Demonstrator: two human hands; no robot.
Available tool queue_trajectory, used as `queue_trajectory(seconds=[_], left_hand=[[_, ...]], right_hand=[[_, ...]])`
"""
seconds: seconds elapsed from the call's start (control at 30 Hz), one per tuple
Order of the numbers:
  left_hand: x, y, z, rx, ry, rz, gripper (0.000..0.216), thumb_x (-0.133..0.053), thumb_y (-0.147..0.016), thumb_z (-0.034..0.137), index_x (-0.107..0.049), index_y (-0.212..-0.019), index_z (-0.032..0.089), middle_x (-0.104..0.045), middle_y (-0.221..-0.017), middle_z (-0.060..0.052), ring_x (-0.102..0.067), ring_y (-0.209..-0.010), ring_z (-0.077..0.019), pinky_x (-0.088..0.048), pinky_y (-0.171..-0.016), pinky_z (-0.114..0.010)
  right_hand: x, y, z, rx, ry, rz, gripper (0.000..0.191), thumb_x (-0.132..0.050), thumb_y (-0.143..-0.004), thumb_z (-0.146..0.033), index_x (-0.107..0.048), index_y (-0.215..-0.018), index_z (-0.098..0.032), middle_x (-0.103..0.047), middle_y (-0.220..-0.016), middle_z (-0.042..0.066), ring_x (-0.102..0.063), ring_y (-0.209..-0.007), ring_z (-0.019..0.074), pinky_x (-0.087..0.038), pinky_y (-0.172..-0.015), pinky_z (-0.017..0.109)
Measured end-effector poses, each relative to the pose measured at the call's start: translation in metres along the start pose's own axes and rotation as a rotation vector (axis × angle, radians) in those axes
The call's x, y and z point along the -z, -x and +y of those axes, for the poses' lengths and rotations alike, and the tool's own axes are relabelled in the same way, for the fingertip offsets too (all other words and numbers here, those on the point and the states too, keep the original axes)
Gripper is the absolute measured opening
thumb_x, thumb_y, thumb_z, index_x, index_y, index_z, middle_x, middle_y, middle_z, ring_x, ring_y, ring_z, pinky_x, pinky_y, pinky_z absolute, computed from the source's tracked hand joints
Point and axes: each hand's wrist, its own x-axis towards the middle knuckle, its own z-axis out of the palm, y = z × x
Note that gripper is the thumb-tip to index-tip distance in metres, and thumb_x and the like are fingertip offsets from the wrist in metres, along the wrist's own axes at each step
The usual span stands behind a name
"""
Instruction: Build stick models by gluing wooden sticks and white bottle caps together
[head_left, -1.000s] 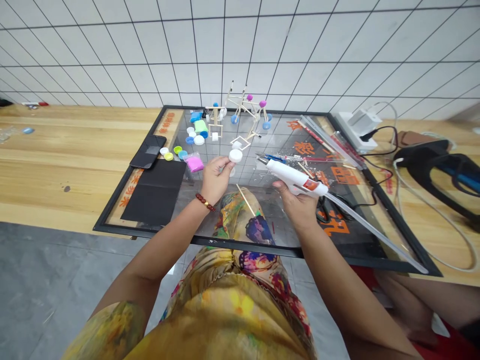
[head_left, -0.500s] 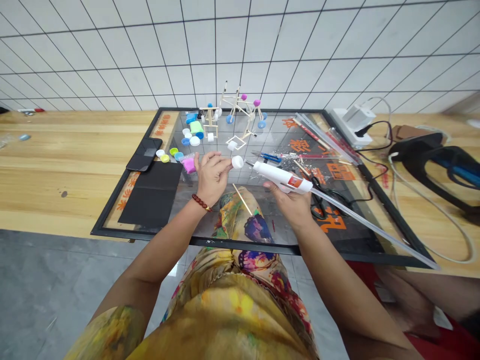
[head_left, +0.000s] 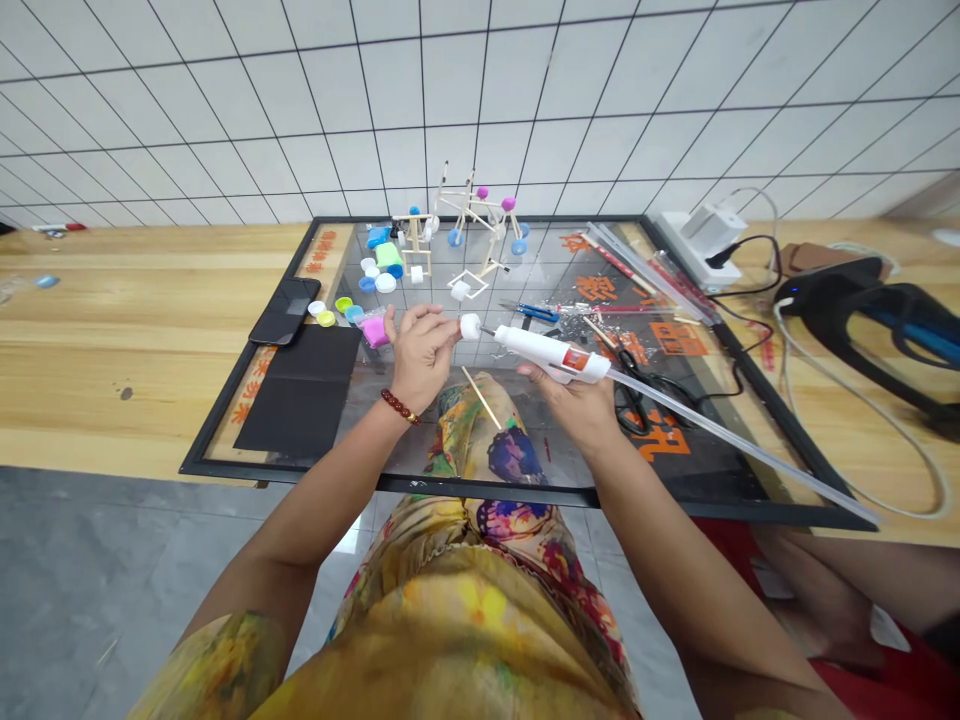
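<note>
Between the fingertips of my left hand [head_left: 424, 355] is a small white round piece, like a wheel or bottle cap [head_left: 470, 326]. My right hand [head_left: 581, 400] grips a white hot glue gun [head_left: 547, 350], its dark nozzle pointing left and reaching the white piece's right face. A long clear glue stick [head_left: 735, 445] trails from the gun's back end. Below the hands a thin wooden stick [head_left: 481, 398] lies on the glass panel [head_left: 420, 450]. Stick-built models [head_left: 480, 225] with pink and blue balls and discs stand behind.
Pink clay [head_left: 375, 331], small coloured lids [head_left: 343, 304], a phone [head_left: 286, 312] and black card [head_left: 300, 390] lie left. Right are a blue cutter [head_left: 538, 313], black scissors [head_left: 636, 400], clear sticks [head_left: 645, 270], a power strip [head_left: 686, 250] and cables. A person's legs [head_left: 817, 600] show lower right.
The glue gun has moved left, bringing its nozzle from just short of the white piece up to its face. My left hand holds nearly the same place.
</note>
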Motion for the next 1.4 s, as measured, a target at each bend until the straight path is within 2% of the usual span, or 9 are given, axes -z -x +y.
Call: queue_trajectory(seconds=[0.2, 0.37, 0.63, 1.03, 1.4], left_hand=[[0.0039, -0.0006, -0.0016, -0.084, -0.083, -0.030, 0.027, -0.057, -0.088, 0.017, -0.077, -0.082, 0.033, -0.074, -0.089, -0.002, -0.054, -0.122, -0.0278, 0.003, -0.121, -0.053], [0.0046, -0.0007, -0.0040, -0.109, -0.093, -0.024, 0.027, -0.058, -0.087, 0.014, -0.076, -0.084, 0.034, -0.073, -0.089, -0.002, -0.054, -0.125, -0.0274, -0.001, -0.122, -0.054], [0.0036, -0.0003, -0.0055, -0.167, -0.262, -0.028, 0.025, -0.056, -0.092, 0.016, -0.075, -0.087, 0.032, -0.074, -0.090, -0.001, -0.056, -0.124, -0.0263, -0.002, -0.122, -0.057], [0.0016, 0.0011, -0.0061, -0.187, -0.240, -0.014, 0.025, -0.056, -0.092, 0.017, -0.076, -0.087, 0.032, -0.075, -0.090, 0.000, -0.056, -0.121, -0.0265, -0.003, -0.120, -0.059], [0.0010, 0.0012, -0.0079, -0.180, -0.235, 0.002, 0.023, -0.056, -0.093, 0.021, -0.076, -0.088, 0.031, -0.076, -0.091, -0.001, -0.058, -0.120, -0.0260, -0.004, -0.121, -0.057]], right_hand=[[0.0036, -0.0026, -0.0066, 0.021, 0.010, -0.004, 0.040, -0.073, -0.073, -0.060, -0.059, -0.068, -0.023, -0.061, -0.062, -0.001, -0.059, -0.061, 0.0183, -0.051, -0.065, 0.033], [0.0033, -0.0027, -0.0041, 0.015, 0.015, -0.011, 0.040, -0.072, -0.073, -0.061, -0.062, -0.070, -0.023, -0.065, -0.066, 0.000, -0.062, -0.064, 0.0200, -0.053, -0.067, 0.035], [0.0039, 0.0009, -0.0032, -0.008, 0.051, -0.005, 0.044, -0.072, -0.073, -0.066, -0.060, -0.068, -0.023, -0.060, -0.060, -0.001, -0.059, -0.063, 0.0190, -0.053, -0.068, 0.034], [0.0050, -0.0009, -0.0020, 0.017, 0.036, -0.013, 0.046, -0.074, -0.075, -0.061, -0.051, -0.063, -0.023, -0.052, -0.057, -0.004, -0.048, -0.055, 0.0139, -0.042, -0.056, 0.029], [0.0069, 0.0010, -0.0067, 0.042, 0.038, -0.036, 0.046, -0.074, -0.074, -0.062, -0.053, -0.064, -0.023, -0.053, -0.057, -0.003, -0.048, -0.055, 0.0149, -0.041, -0.055, 0.030]])
